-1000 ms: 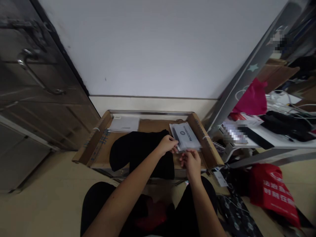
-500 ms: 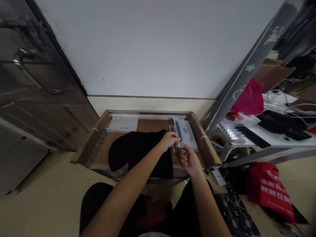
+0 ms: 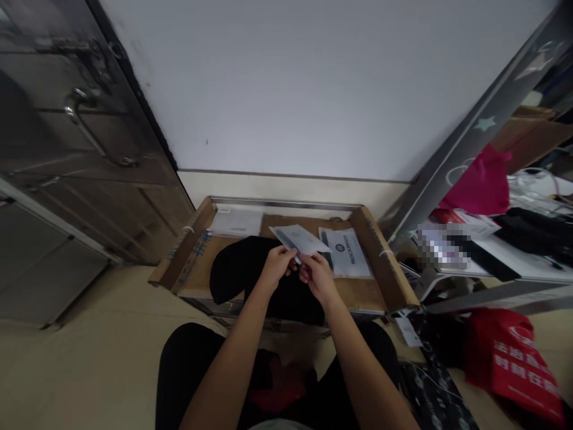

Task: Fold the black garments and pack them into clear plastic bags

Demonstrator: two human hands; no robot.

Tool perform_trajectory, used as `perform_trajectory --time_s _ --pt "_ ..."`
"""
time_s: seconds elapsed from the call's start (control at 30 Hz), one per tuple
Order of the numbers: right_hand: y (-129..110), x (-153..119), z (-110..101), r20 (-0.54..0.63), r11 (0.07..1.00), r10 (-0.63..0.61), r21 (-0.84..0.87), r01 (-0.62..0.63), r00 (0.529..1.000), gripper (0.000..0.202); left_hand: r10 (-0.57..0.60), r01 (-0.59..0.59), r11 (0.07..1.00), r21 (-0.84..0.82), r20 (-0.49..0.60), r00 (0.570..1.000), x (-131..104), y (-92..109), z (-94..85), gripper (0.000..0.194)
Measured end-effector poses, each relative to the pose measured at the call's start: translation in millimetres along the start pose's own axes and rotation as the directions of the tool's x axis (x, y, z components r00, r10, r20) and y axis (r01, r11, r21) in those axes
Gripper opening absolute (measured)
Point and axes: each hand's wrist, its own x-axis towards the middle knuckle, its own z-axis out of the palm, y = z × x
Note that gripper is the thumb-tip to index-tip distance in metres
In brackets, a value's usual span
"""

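My left hand point(image 3: 278, 264) and my right hand point(image 3: 317, 273) both pinch the near edge of a pale, semi-clear plastic packaging bag point(image 3: 299, 237). It is held tilted over the middle of the cardboard-lined table point(image 3: 280, 222). Below my hands a black folded cloth item point(image 3: 237, 263) lies on the cardboard, partly covered by my forearms; its exact kind I cannot tell. Right of my right hand lies another packaging bag point(image 3: 351, 254) printed ROCKBROS. At the back left rests a flat white packet point(image 3: 237, 222).
Raised cardboard flaps point(image 3: 389, 263) edge the table's sides, and a white wall point(image 3: 290, 89) stands behind it. A metal door point(image 3: 89, 131) is on the left. To the right, a cluttered white desk point(image 3: 532, 263) stands above a red bag point(image 3: 514, 364) on the floor.
My hands have lifted one packaging bag off the pile at the right and brought it left over the black cloth. The ROCKBROS bag beneath is now uncovered. The view has shifted slightly.
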Motion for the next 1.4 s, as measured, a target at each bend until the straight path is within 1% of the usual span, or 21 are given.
perform_trajectory --time_s 0.07,0.13,0.17,0.23,0.33,0.43,0.53,0.6,0.7,0.77,0.87,0.97,1.07,1.1,1.2,1.27,1.33,1.4 --pt "7.5 6.4 1.1 0.002 0.999 0.016 -0.027 -0.016 1.0 0.034 -0.022 0.021 0.999 0.034 0.048 0.999 2.4 -0.4 -9.2 0.022" --pt "13.7 9.8 -0.4 0.011 0.999 0.035 -0.04 -0.034 0.999 0.035 -0.033 0.028 0.998 0.047 0.097 0.995 3.9 -1.6 -14.9 0.024" --pt "16.1 10.5 -1.6 0.017 0.998 0.041 -0.041 -0.04 0.999 0.035 -0.032 0.027 0.999 0.046 0.111 0.993 4.7 -2.6 -16.5 0.025" --pt "19.5 10.7 -3.7 0.031 0.998 0.049 -0.037 -0.048 0.998 0.036 -0.028 0.023 0.999 0.042 0.105 0.994 6.7 -5.4 -17.9 0.025" --pt "21.4 9.8 -5.8 0.063 0.998 0.052 -0.03 -0.051 0.997 0.038 -0.02 0.018 0.999 0.041 0.048 0.999 11.7 -7.9 -17.8 0.021" --pt "21.1 7.8 -7.7 0.105 0.998 0.062 -0.023 -0.06 0.993 0.041 -0.006 0.007 0.999 0.042 -0.014 1.0 19.5 -5.6 -19.7 0.019" --pt "20.3 5.2 -10.2 0.161 0.997 0.079 -0.023 -0.076 0.984 0.043 0.013 -0.009 0.999 0.047 -0.077 0.997 31.9 2.7 -26.8 0.018" --pt "20.2 3.5 -11.6 0.202 0.997 0.078 -0.029 -0.073 0.976 0.044 0.029 -0.022 0.998 0.055 -0.128 0.991 43.5 12.2 -34.8 0.017" --pt "20.9 1.7 -12.6 0.25 0.998 0.058 -0.038 -0.05 0.966 0.045 0.071 -0.054 0.995 0.08 -0.241 0.968 63.2 30.7 -50.0 0.017" --pt "21.5 0.9 -12.8 0.271 0.998 0.048 -0.041 -0.039 0.961 0.044 0.109 -0.084 0.992 0.09 -0.322 0.941 74.8 42.4 -59.7 0.022" --pt "22.4 0.5 -13.1 0.267 0.998 0.044 -0.047 -0.033 0.963 0.042 0.19 -0.165 0.982 0.097 -0.389 0.902 84.1 50.5 -68.6 0.027" --pt "22.4 1.7 -14.4 0.243 0.997 0.06 -0.052 -0.049 0.968 0.036 0.271 -0.265 0.962 0.071 -0.395 0.878 82.0 44.3 -68.2 0.022" --pt "19.5 4.5 -16.7 0.226 0.999 0.049 -0.021 -0.045 0.973 0.017 0.286 -0.318 0.948 -0.024 -0.379 0.88 73.2 32.9 -62.1 0.025" --pt "17.6 5.7 -17.7 0.229 0.999 0.043 -0.009 -0.042 0.972 0.019 0.286 -0.33 0.942 -0.058 -0.375 0.882 69.9 30.2 -59.8 0.028" --pt "11.4 10.1 -21.1 0.253 0.999 0.02 -0.043 -0.01 0.967 0.043 0.297 -0.366 0.921 -0.136 -0.365 0.882 61.5 28.5 -54.5 0.035" --pt "9.0 13.9 -23.9 0.242 0.995 -0.015 -0.091 0.038 0.97 0.054 0.297 -0.371 0.915 -0.161 -0.354 0.887 57.5 31.1 -52.1 0.039" --pt "10.0 18.5 -27.1 0.18 0.994 -0.041 -0.089 0.058 0.983 0.056 0.29 -0.358 0.921 -0.156 -0.339 0.895 54.3 34.1 -50.5 0.04" --pt "14.0 23.3 -30.5 0.079 0.999 -0.032 -0.025 0.035 0.996 0.051 0.293 -0.346 0.931 -0.119 -0.324 0.9 52.1 35.8 -50.0 0.039"
